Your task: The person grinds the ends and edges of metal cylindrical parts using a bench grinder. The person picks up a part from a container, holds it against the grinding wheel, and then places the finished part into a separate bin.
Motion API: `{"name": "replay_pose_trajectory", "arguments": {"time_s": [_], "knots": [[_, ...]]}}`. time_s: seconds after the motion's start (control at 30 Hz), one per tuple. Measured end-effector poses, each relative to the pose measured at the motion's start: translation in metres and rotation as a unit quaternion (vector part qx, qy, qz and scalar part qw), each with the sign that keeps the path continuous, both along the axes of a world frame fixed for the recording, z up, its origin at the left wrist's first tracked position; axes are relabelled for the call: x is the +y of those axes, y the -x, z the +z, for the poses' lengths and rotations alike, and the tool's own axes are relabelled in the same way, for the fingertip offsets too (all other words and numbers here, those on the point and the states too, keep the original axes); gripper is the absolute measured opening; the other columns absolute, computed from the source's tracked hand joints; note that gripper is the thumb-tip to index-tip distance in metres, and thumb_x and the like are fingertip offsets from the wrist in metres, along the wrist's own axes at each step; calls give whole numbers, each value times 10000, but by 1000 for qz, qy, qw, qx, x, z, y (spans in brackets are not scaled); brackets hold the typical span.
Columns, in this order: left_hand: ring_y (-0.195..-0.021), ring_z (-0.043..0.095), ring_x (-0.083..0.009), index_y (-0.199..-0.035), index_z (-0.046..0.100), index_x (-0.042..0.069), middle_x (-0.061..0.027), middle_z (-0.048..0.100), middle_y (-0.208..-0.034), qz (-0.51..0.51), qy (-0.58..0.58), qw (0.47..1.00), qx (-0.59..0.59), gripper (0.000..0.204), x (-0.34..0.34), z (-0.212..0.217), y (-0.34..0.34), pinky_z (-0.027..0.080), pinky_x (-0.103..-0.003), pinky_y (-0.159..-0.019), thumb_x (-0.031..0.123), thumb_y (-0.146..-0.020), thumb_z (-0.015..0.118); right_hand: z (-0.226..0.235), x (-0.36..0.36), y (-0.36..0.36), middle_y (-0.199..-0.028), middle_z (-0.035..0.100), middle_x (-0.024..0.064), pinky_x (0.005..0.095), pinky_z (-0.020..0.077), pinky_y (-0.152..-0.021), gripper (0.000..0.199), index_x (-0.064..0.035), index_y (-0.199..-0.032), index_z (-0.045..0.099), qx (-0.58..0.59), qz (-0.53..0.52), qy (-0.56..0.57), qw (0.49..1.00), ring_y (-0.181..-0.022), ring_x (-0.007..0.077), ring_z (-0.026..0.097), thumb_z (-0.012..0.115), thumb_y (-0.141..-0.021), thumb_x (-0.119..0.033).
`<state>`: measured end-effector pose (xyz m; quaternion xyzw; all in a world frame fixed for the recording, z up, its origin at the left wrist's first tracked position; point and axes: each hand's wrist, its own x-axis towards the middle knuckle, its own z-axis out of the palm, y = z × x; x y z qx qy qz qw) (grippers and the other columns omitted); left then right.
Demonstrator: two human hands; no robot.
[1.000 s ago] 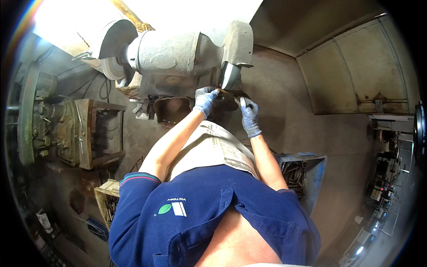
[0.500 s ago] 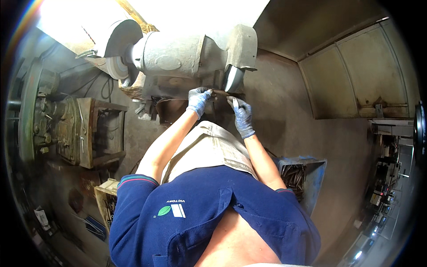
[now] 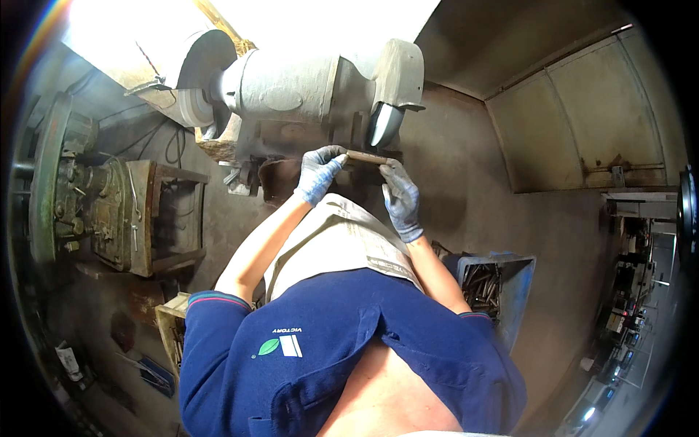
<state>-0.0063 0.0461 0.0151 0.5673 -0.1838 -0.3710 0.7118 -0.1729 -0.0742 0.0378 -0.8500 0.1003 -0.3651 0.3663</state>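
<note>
Between my two gloved hands lies a short, slim brownish metal rod, held roughly level, one end in each hand. My left hand pinches its left end with thumb and fingers. At the other end, my right hand closes on the rod, palm side partly turned toward me. Just beyond stands a grey bench grinder. Its right wheel shows pale under the guard, a little above the rod and apart from it. A second wheel sits at the grinder's left end.
A blue crate full of metal rods stands by my right elbow. Another bin with parts is at my left side. Farther left is a green machine on a metal stand. Metal panels line the right wall.
Both hands have turned and the rod is now seen more plainly, tilted slightly down to the right. My right hand has shifted slightly right and down, my left a little left.
</note>
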Motion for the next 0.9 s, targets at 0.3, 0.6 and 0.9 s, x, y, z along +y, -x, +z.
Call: {"name": "replay_pose_trajectory", "arguments": {"time_s": [0.3, 0.6, 0.9], "knots": [[-807, 598, -71, -979, 656, -31, -78, 683, -911, 0, 110, 992, -67, 164, 26, 47, 21, 499, -222, -740, -31, -817, 632, 30, 28, 22, -1208, 548, 172, 397, 362, -1004, 425, 18, -1100, 625, -79, 25, -72, 994, -1185, 287, 478, 655, -829, -308], [-843, 609, -99, -1000, 663, -8, -87, 679, -947, 8, 129, 982, -140, 213, 32, 42, 23, 497, -237, -778, -73, -803, 614, 55, 39, 28, -1150, 591, 176, 394, 372, -997, 475, 19, -1099, 631, -65, 4, 10, 998, -1148, 292, 521, 680, -784, -333], [-752, 603, -84, -970, 641, -41, -55, 667, -836, -27, 42, 998, -32, 152, 19, 50, 19, 510, -228, -697, 19, -831, 638, 43, 28, 27, -1190, 576, 157, 369, 393, -983, 306, -15, -1085, 642, -15, -51, -4, 999, -1150, 293, 524, 639, -814, -158]]}}
